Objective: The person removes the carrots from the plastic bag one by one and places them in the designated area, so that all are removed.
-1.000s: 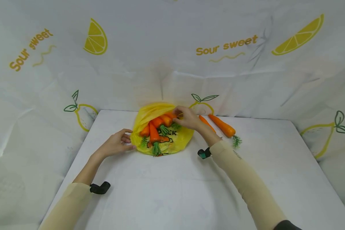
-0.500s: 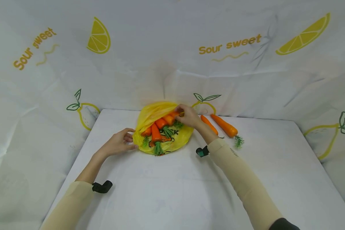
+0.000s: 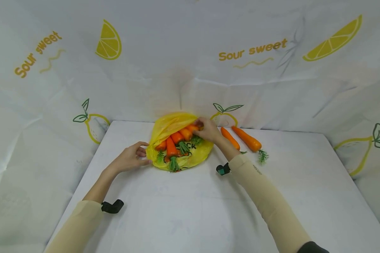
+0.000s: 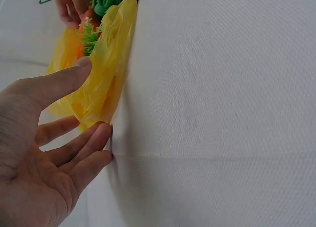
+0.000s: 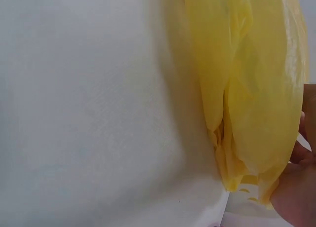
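Note:
A yellow plastic bag [image 3: 201,154] lies on the white table with its mouth toward me. Several orange carrots [image 3: 171,147] with green tops rest in the mouth. My left hand [image 3: 130,157] is at the bag's left edge, fingers loosely bent; in the left wrist view its thumb lies across the yellow plastic [image 4: 106,84]. At the bag's right side, my right hand [image 3: 209,130] has its fingertips and thumb around the rightmost carrot [image 3: 192,128]. The right wrist view shows mostly the outside of the bag [image 5: 261,103], with part of that hand at the right edge.
Two loose carrots, a nearer one [image 3: 230,138] partly behind my right forearm and a larger one [image 3: 247,138], lie right of the bag. A white cloth wall [image 3: 177,70] with lemon prints rises behind the table [image 3: 177,211].
The view has shifted slightly. My right hand has come down a little at the bag's right side, with the rightmost carrot beside the others. My left hand stays at the left edge.

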`<state>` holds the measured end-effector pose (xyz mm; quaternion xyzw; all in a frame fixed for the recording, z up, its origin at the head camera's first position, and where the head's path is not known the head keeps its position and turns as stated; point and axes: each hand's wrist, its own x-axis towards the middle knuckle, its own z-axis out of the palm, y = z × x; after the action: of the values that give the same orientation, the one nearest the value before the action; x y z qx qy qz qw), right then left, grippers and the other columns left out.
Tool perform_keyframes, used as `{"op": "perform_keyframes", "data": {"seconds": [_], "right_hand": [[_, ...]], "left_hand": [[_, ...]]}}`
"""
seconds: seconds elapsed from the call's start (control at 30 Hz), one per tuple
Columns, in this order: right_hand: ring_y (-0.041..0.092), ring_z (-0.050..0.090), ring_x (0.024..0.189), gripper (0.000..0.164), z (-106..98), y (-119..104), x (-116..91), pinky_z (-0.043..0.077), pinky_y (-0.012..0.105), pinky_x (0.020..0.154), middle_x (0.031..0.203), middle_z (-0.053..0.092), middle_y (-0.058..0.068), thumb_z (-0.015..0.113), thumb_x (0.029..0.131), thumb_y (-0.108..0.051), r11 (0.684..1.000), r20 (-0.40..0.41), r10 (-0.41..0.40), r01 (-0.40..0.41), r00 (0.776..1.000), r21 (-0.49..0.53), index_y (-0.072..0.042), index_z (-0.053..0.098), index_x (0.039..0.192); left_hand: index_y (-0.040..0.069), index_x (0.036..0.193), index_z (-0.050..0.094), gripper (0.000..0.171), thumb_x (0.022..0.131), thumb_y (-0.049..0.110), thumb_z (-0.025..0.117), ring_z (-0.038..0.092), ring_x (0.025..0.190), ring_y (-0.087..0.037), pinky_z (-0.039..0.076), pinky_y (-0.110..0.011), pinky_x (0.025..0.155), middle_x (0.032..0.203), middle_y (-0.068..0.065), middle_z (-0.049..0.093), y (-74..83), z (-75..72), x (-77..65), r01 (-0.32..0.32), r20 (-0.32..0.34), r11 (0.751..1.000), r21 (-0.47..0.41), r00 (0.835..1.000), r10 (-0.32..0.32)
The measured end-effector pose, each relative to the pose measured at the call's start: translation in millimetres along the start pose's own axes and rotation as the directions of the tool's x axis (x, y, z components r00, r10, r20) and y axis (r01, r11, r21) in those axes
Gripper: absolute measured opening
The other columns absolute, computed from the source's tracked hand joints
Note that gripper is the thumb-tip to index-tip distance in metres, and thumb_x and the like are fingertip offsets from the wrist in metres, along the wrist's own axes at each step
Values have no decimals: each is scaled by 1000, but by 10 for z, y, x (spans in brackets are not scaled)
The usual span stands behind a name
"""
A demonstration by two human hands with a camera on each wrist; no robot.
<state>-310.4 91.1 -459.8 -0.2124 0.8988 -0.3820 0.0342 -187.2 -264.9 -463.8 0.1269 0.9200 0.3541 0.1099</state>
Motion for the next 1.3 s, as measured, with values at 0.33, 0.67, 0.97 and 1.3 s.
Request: {"op": "perform_keyframes", "data": {"seconds": [0.33, 0.67, 0.97, 1.3], "right_hand": [[39, 71, 113, 41, -38, 80, -99, 59, 51, 104, 123, 75, 25, 83, 95, -14, 999, 38, -34, 35, 999, -40, 6, 69, 128], [38, 73, 114, 44, -53, 78, -189, 61, 50, 102, 123, 76, 24, 83, 95, -18, 998, 38, -32, 35, 999, -59, 4, 68, 129], [39, 71, 114, 43, -83, 24, -266, 61, 51, 101, 124, 74, 26, 79, 95, -16, 1000, 14, -8, 9, 1000, -27, 7, 67, 129], [37, 70, 116, 40, -261, -141, -386, 59, 50, 103, 129, 72, 22, 77, 97, -19, 997, 51, 27, -31, 998, 78, 1, 68, 131]], "left_hand": [[0, 152, 52, 74, 93, 29, 86, 72, 115, -32, 57, -54, 103, 128, -21, 73, -5, -3, -4, 19, 13, 1000, 15, 1000, -19], [0, 152, 51, 74, 93, 30, 86, 71, 116, -33, 57, -55, 105, 127, -21, 73, -13, 2, 8, 20, 15, 1000, 15, 1000, -20], [0, 151, 52, 74, 93, 31, 86, 72, 116, -32, 57, -55, 105, 126, -20, 74, -16, 13, 13, 21, 10, 1000, 9, 1000, -21], [0, 151, 52, 74, 93, 31, 86, 73, 117, -32, 57, -54, 105, 126, -20, 74, -7, 13, 6, 22, 6, 1000, 9, 1000, -22]]}}
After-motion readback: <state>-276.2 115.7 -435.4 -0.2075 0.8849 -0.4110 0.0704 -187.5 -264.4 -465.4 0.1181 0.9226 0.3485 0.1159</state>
